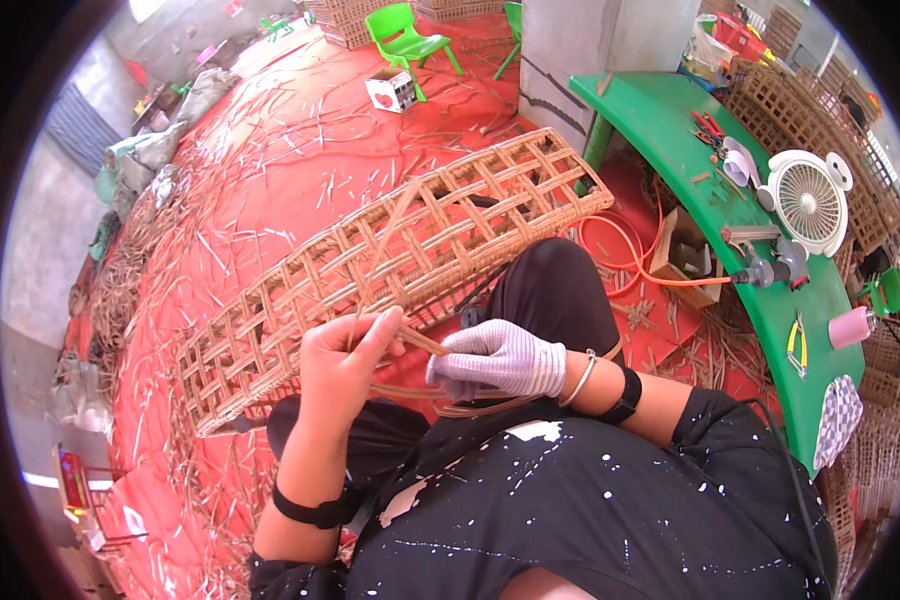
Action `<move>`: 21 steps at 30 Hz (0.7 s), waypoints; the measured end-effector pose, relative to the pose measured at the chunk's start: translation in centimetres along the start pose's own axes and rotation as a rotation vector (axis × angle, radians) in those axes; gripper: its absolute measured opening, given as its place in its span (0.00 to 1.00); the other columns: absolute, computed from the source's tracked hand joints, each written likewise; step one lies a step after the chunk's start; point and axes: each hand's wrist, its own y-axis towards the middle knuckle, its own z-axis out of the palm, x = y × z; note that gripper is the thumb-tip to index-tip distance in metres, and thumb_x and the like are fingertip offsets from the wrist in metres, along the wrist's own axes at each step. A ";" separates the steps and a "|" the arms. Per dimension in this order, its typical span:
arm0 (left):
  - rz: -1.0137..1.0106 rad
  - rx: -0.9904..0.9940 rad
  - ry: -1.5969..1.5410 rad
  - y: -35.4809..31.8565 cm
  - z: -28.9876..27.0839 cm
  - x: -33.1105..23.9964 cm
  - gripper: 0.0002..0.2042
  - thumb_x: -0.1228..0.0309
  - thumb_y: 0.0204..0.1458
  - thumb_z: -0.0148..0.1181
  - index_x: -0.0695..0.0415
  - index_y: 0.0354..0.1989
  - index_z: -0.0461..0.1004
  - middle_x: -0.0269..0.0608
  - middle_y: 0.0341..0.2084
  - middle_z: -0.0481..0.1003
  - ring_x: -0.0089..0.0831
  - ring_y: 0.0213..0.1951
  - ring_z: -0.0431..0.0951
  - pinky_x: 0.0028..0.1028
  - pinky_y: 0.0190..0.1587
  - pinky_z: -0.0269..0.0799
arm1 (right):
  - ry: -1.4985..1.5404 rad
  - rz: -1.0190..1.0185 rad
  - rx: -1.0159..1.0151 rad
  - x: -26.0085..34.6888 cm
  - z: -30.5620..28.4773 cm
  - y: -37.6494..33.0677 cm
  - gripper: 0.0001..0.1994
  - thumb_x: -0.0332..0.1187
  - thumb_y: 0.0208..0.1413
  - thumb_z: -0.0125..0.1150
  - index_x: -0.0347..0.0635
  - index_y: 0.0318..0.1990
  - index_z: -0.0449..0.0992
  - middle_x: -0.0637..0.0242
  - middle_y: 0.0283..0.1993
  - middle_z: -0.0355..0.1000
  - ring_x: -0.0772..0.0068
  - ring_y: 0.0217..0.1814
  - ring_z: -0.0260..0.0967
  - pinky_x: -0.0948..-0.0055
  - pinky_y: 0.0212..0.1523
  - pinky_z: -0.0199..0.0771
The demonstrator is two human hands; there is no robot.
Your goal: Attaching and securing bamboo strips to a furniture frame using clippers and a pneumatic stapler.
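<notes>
1. Both hands are closed on thin rattan strips: the bare left hand pinches them between thumb and fingers, and the right hand, in a pale knit glove, is curled around the same strips just beside it.
2. These strips run from the hands up to the woven lattice panel, and loose lengths loop below the hands over the person's lap.
3. That lattice panel, a long open-weave piece of tan cane, rests on the person's knees and slants away from them across the red floor mat, its near edge touching the hands.
4. Each wrist carries a black band, and the right one also has a thin metal bangle.
5. Cane offcuts lie scattered over the mat all around the panel.
6. Right of the panel stands a green table with a small white fan, a power drill, pliers and a pink cup on it.
7. An orange hose curls on the floor between the panel and the table.
8. Beyond the panel's far edge stand a green plastic chair and a small cardboard box.
</notes>
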 end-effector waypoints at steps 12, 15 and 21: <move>0.092 0.001 0.183 1.3 -2.3 -1.1 0.18 0.63 0.61 0.50 0.64 0.27 0.79 0.29 0.14 0.69 0.14 0.19 0.64 0.19 0.22 0.57 | -0.057 0.065 -0.090 -1.0 -1.1 0.6 0.16 0.43 0.63 0.51 0.38 0.40 0.76 0.71 0.26 0.71 0.84 0.29 0.69 0.81 0.31 0.72; 0.078 -0.025 0.236 3.1 -5.1 -2.0 0.19 0.62 0.63 0.47 0.64 0.30 0.79 0.29 0.16 0.70 0.14 0.20 0.64 0.19 0.24 0.58 | -0.026 0.240 -0.383 -3.0 -3.2 1.0 0.13 0.39 0.60 0.53 0.40 0.38 0.78 0.71 0.23 0.68 0.83 0.23 0.63 0.81 0.25 0.66; 0.328 -0.021 0.371 6.9 -6.9 -2.0 0.17 0.62 0.63 0.46 0.64 0.40 0.76 0.36 0.24 0.72 0.21 0.27 0.70 0.24 0.33 0.66 | 0.297 0.190 -0.581 -3.5 -6.0 3.0 0.11 0.37 0.59 0.55 0.38 0.39 0.75 0.68 0.23 0.70 0.78 0.18 0.64 0.81 0.18 0.65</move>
